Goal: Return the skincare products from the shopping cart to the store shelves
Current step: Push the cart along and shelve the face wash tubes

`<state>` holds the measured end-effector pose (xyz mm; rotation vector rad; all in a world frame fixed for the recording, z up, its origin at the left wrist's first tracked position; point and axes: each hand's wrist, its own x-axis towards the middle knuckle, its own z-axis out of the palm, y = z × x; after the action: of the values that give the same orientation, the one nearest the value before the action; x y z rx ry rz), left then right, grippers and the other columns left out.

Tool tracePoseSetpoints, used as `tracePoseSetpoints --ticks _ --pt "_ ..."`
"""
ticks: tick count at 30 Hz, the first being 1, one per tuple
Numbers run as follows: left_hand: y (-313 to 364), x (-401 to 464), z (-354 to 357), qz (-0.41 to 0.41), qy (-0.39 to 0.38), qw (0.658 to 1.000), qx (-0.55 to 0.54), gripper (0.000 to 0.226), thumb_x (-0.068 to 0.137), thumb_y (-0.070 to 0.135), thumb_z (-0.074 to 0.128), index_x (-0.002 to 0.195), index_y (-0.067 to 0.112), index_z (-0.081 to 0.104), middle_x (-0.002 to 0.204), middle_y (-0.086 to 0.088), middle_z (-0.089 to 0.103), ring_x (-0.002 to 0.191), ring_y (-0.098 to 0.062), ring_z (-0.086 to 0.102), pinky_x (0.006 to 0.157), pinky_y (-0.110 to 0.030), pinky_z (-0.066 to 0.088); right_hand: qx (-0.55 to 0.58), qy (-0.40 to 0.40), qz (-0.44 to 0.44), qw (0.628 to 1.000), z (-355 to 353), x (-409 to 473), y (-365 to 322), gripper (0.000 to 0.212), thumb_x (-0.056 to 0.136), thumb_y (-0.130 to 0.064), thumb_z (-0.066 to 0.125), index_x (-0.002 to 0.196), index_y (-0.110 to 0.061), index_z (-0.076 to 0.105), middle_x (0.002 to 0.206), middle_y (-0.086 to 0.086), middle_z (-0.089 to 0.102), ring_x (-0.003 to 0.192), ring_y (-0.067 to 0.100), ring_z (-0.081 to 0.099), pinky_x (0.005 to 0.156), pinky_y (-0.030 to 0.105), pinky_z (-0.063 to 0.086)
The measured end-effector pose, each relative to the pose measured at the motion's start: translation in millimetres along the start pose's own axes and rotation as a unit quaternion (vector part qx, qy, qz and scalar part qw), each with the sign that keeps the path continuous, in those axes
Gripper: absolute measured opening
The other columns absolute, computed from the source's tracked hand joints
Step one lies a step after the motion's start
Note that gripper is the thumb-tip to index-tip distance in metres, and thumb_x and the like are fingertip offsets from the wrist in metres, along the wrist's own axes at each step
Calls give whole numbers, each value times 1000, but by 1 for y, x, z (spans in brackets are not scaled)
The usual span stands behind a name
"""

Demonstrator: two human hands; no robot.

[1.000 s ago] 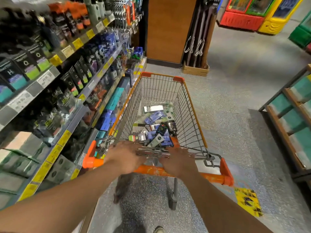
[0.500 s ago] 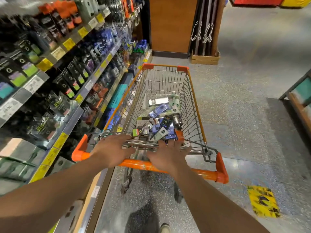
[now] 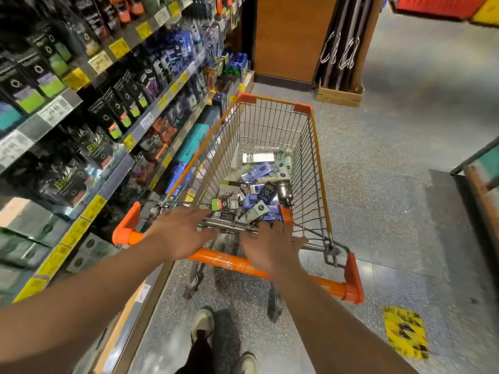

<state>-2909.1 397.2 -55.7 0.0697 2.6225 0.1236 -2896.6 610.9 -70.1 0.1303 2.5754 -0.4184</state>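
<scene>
A wire shopping cart (image 3: 316,163) with an orange handle bar (image 3: 216,259) stands beside the store shelves (image 3: 135,130) on the left. In its basket lie several skincare products (image 3: 256,190): blue, black, white and green boxes and tubes. My left hand (image 3: 179,233) hovers over the handle with fingers spread and straight, reaching toward the basket's near edge. My right hand (image 3: 271,248) is likewise above the handle, fingers spread, holding nothing.
The left shelves carry rows of dark boxed and tubed products with yellow price tags (image 3: 118,48). A wooden pillar (image 3: 289,36) and a crate (image 3: 339,95) stand ahead. A wooden rack (image 3: 478,184) sits at the right. A yellow floor sticker (image 3: 405,332) lies near my feet (image 3: 202,325).
Both hands have let go of the cart handle and opened, fingers now spread over the basket's near edge. The view has tilted down, bringing my feet into sight.
</scene>
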Motion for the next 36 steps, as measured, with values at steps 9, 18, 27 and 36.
tracePoseSetpoints --ticks 9,18,27,36 --pt "-2 11 -1 42 -41 998 5 82 95 78 16 163 33 6 171 -3 11 157 -29 4 124 -61 8 22 9 41 999 -5 10 0 68 100 -62 31 159 -29 30 169 2 22 155 30 14 120 68 6" --pt "-22 43 -28 127 -83 987 -48 91 88 84 11 145 22 45 134 -12 61 132 -32 51 111 -44 38 268 160 171 935 -4 32 19 29 105 -46 43 111 -29 65 96 -10 67 103 22 62 107 49 41" --pt "-30 79 -32 108 -108 961 -230 44 102 60 44 135 35 56 83 12 66 65 -3 62 57 -25 44 200 175 182 947 5 37 13 23 101 -43 55 82 -34 65 68 -20 64 75 -4 58 116 54 35" --pt "-24 118 -35 50 -125 957 -256 47 101 58 48 142 36 53 111 12 68 78 -6 66 70 -28 51 176 112 166 964 -9 64 21 23 101 -48 51 107 -33 67 86 -20 63 84 4 59 92 34 48"
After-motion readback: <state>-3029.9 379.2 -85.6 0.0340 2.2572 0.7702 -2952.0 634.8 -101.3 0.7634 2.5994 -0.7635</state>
